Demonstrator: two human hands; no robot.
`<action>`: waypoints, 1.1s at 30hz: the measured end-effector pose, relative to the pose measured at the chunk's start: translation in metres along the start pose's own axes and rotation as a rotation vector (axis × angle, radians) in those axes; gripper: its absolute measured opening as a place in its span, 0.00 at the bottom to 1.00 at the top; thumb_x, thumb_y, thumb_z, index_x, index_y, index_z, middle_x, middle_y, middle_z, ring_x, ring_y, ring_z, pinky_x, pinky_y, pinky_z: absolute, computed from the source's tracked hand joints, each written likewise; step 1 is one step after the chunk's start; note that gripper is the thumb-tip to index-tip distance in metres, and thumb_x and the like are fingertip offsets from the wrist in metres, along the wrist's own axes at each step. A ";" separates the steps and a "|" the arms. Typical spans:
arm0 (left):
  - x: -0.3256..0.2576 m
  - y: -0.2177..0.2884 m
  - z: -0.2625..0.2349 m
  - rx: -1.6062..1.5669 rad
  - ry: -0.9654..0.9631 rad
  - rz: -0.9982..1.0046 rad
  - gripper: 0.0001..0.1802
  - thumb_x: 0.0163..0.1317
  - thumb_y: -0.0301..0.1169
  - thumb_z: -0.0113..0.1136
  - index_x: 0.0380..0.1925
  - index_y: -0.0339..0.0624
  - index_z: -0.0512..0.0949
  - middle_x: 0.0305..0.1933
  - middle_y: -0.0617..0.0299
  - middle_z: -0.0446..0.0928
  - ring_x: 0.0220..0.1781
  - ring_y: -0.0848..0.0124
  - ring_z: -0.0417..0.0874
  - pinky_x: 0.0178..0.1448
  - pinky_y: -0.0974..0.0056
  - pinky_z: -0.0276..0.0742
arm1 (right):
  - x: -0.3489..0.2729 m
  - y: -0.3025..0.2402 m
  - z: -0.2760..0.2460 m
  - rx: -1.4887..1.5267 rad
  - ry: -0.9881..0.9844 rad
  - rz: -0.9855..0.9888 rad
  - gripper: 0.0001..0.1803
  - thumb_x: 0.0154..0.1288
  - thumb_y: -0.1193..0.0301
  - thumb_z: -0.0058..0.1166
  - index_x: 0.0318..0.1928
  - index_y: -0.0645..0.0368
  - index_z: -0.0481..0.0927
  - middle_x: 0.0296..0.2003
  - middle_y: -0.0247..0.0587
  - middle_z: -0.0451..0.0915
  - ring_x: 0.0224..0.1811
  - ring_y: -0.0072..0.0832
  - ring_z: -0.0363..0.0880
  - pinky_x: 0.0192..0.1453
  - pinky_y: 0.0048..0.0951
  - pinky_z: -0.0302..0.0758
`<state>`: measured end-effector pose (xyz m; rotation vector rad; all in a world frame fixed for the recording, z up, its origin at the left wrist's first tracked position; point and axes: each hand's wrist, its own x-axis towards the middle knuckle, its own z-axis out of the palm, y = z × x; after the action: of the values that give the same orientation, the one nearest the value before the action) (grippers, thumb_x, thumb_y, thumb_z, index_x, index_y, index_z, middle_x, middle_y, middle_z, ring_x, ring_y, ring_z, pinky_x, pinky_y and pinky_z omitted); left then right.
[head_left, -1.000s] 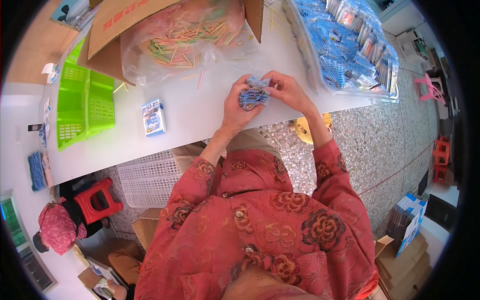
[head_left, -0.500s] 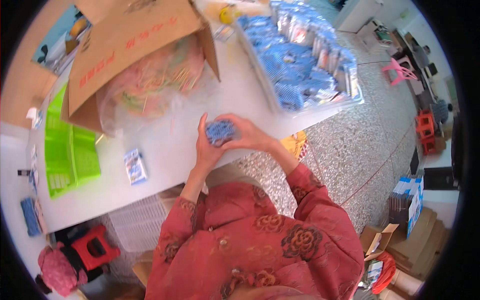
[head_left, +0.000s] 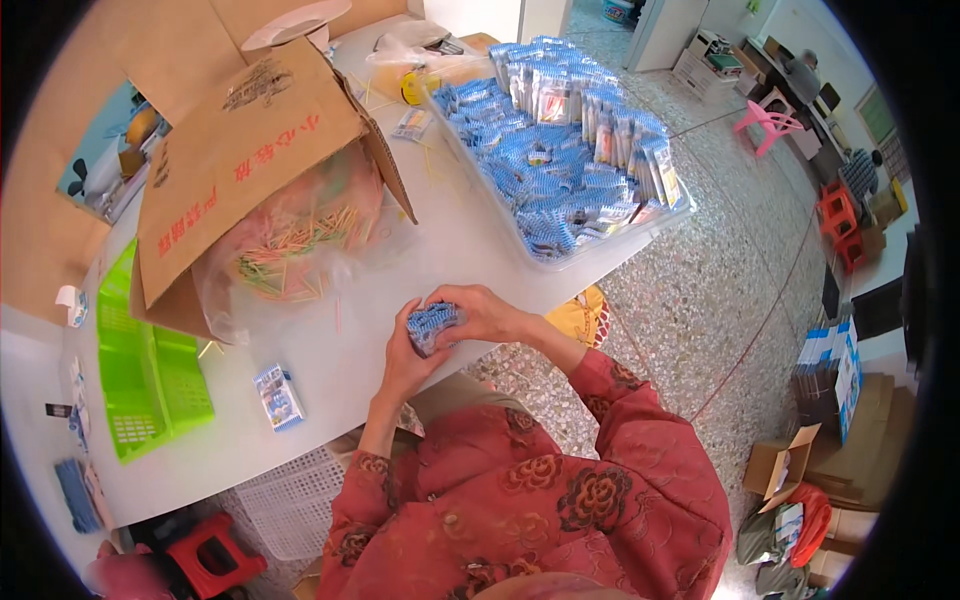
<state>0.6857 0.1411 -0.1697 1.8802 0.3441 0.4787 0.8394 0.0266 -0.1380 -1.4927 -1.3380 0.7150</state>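
Note:
Between my two hands is a bundle of small flat packets (head_left: 432,326) with blue-and-white patterned edges, held just above the near edge of the white table (head_left: 340,375). My left hand (head_left: 403,362) wraps its left side, thumb up along it. My right hand (head_left: 486,314) closes over its top and right side, covering part of it. A clear plastic tray (head_left: 545,262) beyond my right hand is filled with similar blue packets (head_left: 560,200), some standing in rows. One small blue-and-white pack (head_left: 279,398) lies alone on the table to the left.
An open cardboard box (head_left: 235,170) lies tilted on the table, with a plastic bag of thin coloured sticks (head_left: 300,250) inside. Left of it stands a green plastic basket (head_left: 160,400). Under the table are a white crate (head_left: 290,505) and a red stool (head_left: 215,555).
The head view has shifted, so the table, box and tray sit differently in the picture. Both hands keep the packets, and my right fingers have moved further over the bundle's top.

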 end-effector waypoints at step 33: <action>-0.036 0.000 -0.018 0.119 0.165 -0.049 0.28 0.50 0.21 0.64 0.53 0.36 0.67 0.45 0.54 0.76 0.47 0.63 0.79 0.54 0.61 0.73 | 0.065 -0.060 -0.293 -1.172 0.184 -0.022 0.26 0.48 0.67 0.69 0.49 0.50 0.73 0.33 0.46 0.82 0.34 0.43 0.81 0.39 0.37 0.76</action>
<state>0.6453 0.1394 -0.1705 1.9471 0.5379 0.5928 1.0927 0.0051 0.0325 -2.3342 -1.7069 -0.3461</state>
